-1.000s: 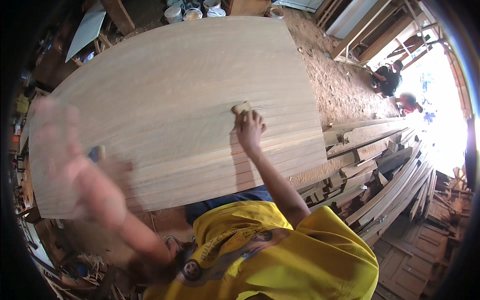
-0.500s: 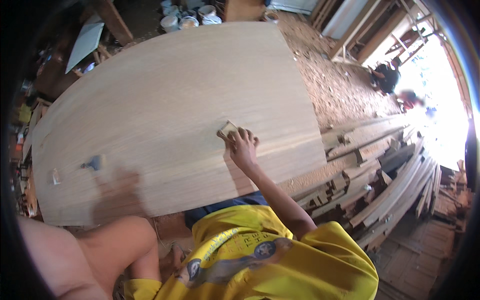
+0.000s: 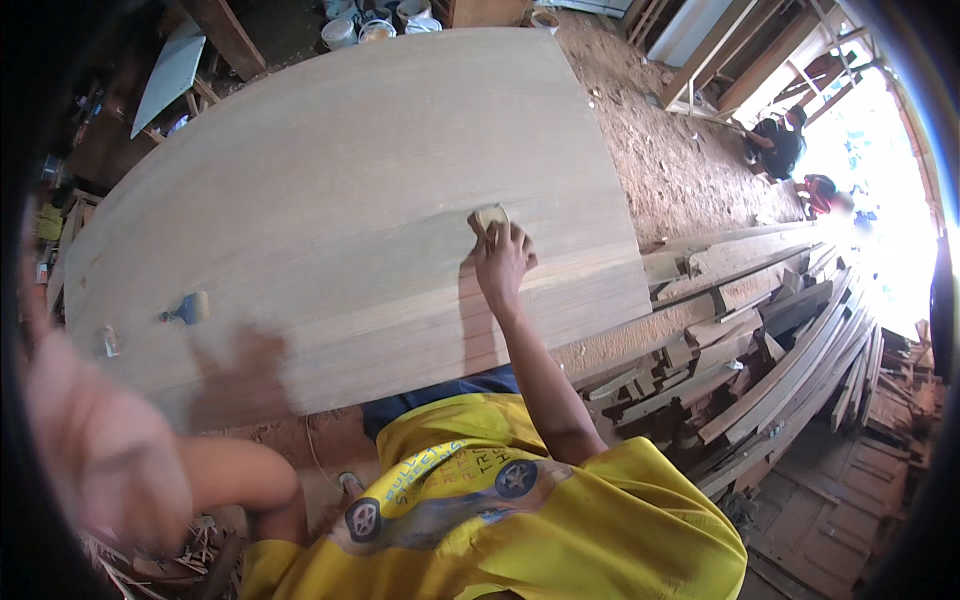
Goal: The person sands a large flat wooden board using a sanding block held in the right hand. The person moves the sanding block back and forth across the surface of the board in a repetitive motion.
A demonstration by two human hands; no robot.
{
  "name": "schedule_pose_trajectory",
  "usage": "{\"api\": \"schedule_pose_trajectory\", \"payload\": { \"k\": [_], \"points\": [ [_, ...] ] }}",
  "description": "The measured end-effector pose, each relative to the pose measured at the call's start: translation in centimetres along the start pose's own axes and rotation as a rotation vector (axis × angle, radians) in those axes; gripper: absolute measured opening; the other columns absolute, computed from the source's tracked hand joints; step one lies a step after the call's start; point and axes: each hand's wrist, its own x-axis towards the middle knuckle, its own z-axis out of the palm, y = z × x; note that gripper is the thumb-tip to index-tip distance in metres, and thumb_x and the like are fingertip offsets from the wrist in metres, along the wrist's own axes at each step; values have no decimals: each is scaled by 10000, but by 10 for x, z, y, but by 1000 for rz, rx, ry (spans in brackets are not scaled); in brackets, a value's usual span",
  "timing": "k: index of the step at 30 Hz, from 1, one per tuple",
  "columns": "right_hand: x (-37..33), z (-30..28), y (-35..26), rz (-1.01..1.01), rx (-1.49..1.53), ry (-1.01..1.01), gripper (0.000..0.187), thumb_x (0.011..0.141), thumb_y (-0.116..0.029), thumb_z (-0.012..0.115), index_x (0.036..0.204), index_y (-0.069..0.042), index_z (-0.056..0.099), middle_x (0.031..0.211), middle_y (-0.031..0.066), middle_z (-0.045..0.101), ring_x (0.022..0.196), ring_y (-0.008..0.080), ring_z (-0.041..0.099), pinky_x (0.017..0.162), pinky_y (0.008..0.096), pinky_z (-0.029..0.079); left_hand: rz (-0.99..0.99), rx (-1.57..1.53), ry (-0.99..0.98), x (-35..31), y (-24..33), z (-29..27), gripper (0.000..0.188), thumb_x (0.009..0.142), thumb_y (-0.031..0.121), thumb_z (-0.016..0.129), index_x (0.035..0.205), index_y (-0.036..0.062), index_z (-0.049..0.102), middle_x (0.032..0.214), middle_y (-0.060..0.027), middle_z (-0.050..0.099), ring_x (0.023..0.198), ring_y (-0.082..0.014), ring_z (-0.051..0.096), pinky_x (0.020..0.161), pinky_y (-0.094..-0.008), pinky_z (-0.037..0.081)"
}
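Observation:
A large pale wooden panel [image 3: 350, 140] lies flat in front of me. My right hand [image 3: 505, 262] is closed around a small tan block [image 3: 490, 218], which rests against the panel right of its middle. The block's exact kind cannot be made out. My left hand [image 3: 110, 440] is raised close to the camera at the lower left, smeared by motion, so its fingers are unclear. Beyond it on the panel lie a wide paintbrush [image 3: 190, 308] with a blue ferrule and pale bristles, and a small whitish object [image 3: 111, 341].
A stack of wooden boards and offcuts [image 3: 760, 340] runs along the right. Several paint buckets [image 3: 378, 30] stand past the far edge. Two people [image 3: 778, 145] crouch by the bright opening at the far right. Wood scraps [image 3: 200, 550] litter the ground lower left.
My right hand has moved the block farther away and slightly right across the panel. The left hand has swung up into view at the lower left.

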Motion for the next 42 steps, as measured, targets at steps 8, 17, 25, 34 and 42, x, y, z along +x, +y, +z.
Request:
{"api": "schedule_pose_trajectory", "payload": {
  "k": [8,17,25,34,42],
  "points": [
    [-31,-25,27,-502,-124,-298,467,729,-121,678,1175,-162,545,1325,122,457,1252,338,386,975,561,277,-899,750,-75,-256,-161,-46,278,937,230,576,1127,36,634,1326,-165,526,1273,-302,459,1052,-460,359],
    [32,19,-7,-27,25,-16,309,875,-215,569,1158,-96,538,1267,184,507,1197,352,440,936,573,337,-1055,1201,-266,-378,-151,-32,451,966,325,486,1363,121,422,1439,-166,386,1377,-342,289,1104,-554,206],
    [-53,0,17,-446,-42,-240,409,805,-180,641,1206,-175,558,1343,140,463,1261,328,403,966,552,287,-1057,1290,-239,-397,-159,-33,473,971,293,439,1414,147,362,1474,-151,346,1408,-310,246,1124,-549,155],
    [27,10,-17,117,40,163,336,827,-146,611,1158,-124,557,1247,133,509,1204,333,433,933,546,326,-972,1317,-262,-394,-160,-35,472,964,292,425,1402,129,360,1476,-153,326,1393,-342,260,1110,-564,182],
    [-88,3,-15,-540,2,-339,358,834,-224,634,1179,-153,570,1363,137,450,1295,312,373,1005,549,241,-1024,1296,-246,-403,-158,-33,484,964,315,420,1407,132,350,1482,-174,312,1393,-354,249,1105,-564,181]
  ]
}}
